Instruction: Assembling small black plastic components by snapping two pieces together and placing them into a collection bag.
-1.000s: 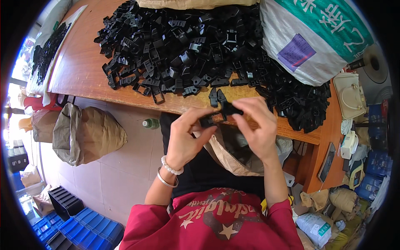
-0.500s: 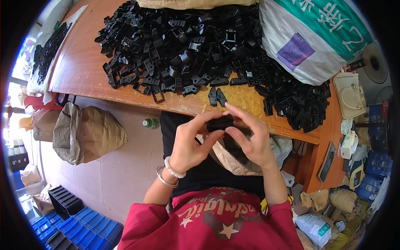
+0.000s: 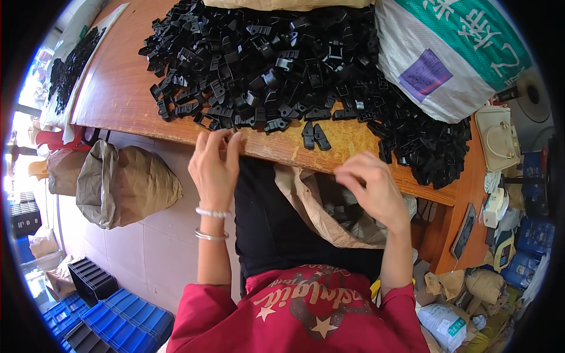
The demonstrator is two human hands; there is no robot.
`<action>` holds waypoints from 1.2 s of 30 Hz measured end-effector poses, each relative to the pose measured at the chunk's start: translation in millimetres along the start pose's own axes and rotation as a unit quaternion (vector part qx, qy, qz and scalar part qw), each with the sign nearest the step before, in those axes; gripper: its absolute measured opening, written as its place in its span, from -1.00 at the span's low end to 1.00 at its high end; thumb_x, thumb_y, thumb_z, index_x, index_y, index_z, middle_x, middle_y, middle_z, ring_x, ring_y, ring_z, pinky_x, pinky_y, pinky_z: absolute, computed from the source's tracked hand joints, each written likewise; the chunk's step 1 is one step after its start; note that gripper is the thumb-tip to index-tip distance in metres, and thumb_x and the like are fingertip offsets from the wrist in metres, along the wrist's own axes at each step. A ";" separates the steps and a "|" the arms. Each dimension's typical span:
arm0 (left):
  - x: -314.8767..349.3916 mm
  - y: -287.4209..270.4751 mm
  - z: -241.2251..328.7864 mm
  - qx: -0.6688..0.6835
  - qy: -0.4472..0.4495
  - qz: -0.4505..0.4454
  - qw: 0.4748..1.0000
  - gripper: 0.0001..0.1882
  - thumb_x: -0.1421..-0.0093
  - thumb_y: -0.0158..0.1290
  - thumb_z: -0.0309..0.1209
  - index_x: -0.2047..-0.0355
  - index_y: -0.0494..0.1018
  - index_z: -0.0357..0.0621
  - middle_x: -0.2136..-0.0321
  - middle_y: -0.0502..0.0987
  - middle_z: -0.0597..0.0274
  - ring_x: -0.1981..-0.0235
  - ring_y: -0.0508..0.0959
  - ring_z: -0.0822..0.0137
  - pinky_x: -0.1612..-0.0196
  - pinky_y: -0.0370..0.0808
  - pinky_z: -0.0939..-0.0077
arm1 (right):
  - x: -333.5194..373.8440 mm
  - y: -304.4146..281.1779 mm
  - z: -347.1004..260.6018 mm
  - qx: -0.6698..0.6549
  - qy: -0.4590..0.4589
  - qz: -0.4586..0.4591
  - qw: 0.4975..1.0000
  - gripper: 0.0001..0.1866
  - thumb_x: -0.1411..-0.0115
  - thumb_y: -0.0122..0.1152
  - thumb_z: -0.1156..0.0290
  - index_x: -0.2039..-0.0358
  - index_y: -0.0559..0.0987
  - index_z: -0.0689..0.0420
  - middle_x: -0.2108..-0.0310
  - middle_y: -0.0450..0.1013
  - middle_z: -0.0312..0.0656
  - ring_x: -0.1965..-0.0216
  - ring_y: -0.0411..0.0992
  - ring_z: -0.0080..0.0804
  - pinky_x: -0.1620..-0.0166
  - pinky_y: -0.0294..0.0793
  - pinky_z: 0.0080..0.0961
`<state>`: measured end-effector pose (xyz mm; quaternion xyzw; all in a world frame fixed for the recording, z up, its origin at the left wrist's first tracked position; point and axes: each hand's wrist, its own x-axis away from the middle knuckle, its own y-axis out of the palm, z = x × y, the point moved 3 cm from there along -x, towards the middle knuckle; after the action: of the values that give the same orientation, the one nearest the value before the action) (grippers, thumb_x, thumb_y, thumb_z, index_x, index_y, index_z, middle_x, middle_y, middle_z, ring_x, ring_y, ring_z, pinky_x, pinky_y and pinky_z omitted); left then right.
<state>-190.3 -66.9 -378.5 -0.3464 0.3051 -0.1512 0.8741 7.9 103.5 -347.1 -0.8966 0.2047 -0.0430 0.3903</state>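
Observation:
A large heap of black plastic parts [image 3: 253, 70] covers the table in front of me. My left hand [image 3: 213, 167] is at the heap's near edge, with thumb and fingertips closing on a black plastic part [image 3: 233, 127] that they mostly hide. Right of it, two slim black pieces [image 3: 315, 136] lie side by side near the table's edge. My right hand [image 3: 376, 188] hovers over the mouth of a brown paper sack [image 3: 318, 215] at my lap. Its fingers are bent, the thumb stands apart, and nothing shows in it.
Smaller black parts [image 3: 435, 156] are heaped at the right, against a white and green woven sack [image 3: 406, 53]. A brown paper bag [image 3: 132, 188] stands on the floor at left, with blue crates [image 3: 126, 320] nearer me. A beige handbag [image 3: 497, 135] is at far right.
My hands have parted; the dark piece between them is out of sight. The left hand has moved left to the heap's edge, the right hand slightly right and down over the sack.

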 end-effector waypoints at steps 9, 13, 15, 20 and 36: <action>6.4 6.3 -2.7 0.023 -0.039 -0.013 0.999 -0.79 -0.07 0.17 -0.42 0.55 0.42 -0.32 0.58 0.32 0.14 0.60 0.36 0.26 0.50 0.29 0.43 | -28.6 46.2 6.5 0.119 0.044 0.187 0.974 -0.86 -0.12 0.21 0.42 0.43 0.50 0.24 0.40 0.38 -0.14 0.27 0.33 -0.18 0.19 0.25 -0.26; 13.5 5.8 -12.0 0.144 -0.098 0.019 0.985 -0.80 -0.09 0.15 -0.53 0.58 0.37 -0.34 0.41 0.49 0.19 0.66 0.32 0.47 0.56 0.27 0.60 | -24.3 43.4 9.1 0.105 0.050 0.191 0.975 -0.87 -0.11 0.22 0.44 0.40 0.47 0.20 0.39 0.38 -0.16 0.28 0.33 -0.19 0.21 0.22 -0.28; 20.9 8.3 -17.3 0.235 -0.164 0.008 0.958 -0.79 -0.12 0.14 -0.53 0.59 0.36 -0.32 0.35 0.51 0.21 0.65 0.31 0.53 0.56 0.25 0.66 | -21.7 44.9 9.8 0.112 0.054 0.188 0.974 -0.87 -0.11 0.22 0.45 0.40 0.46 0.20 0.36 0.38 -0.16 0.27 0.33 -0.19 0.21 0.22 -0.28; 40.3 10.8 7.1 0.571 -0.307 -0.123 0.751 -0.62 -0.06 0.14 -0.67 0.10 0.32 -0.26 0.24 0.50 0.22 0.46 0.43 0.62 0.50 0.26 0.83 | -16.2 50.1 7.0 0.152 -0.007 0.215 0.965 -0.83 -0.09 0.24 0.44 0.36 0.47 0.24 0.30 0.40 -0.14 0.21 0.35 -0.16 0.18 0.22 -0.27; 42.9 39.7 61.3 0.574 -0.225 -0.320 0.719 -0.72 -0.12 0.09 -0.72 0.14 0.38 -0.46 0.35 0.57 0.06 0.37 0.64 0.28 0.29 0.61 0.58 | 4.4 17.9 -11.7 -0.104 -0.118 0.185 0.970 -0.75 0.06 0.32 0.64 0.31 0.55 0.20 0.33 0.50 -0.14 0.30 0.46 -0.21 0.24 0.45 -0.41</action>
<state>-116.1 -27.5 -389.4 0.1213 -0.1747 -0.4855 0.8480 3.1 82.8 -352.2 -0.8778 0.3226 0.1578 0.3171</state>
